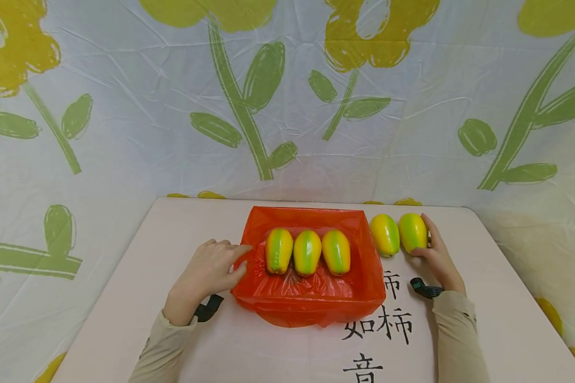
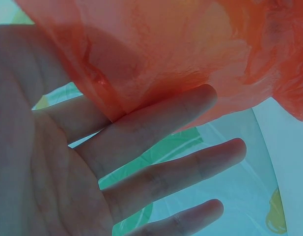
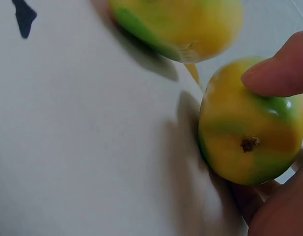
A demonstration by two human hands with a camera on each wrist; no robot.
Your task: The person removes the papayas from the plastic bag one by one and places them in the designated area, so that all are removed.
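at the left wall of a thin red plastic bag (image 1: 311, 307), spread like a box on the table (image 1: 263, 354): left hand (image 1: 210, 271), fingers loosely straight and apart, apparently touching the plastic. inside, three fruits (image 1: 307, 252) side by side. just right of the bag, a loose fruit (image 1: 385, 235) on the table. beside that, the end fruit (image 1: 411, 230), held between thumb and fingers of the right hand (image 1: 442, 260). probably light, firm and, judging by the gloss, slightly slippery; best gripped around the widest part. for the bag, likely soft and easily creased, a gentle touch along the rim.
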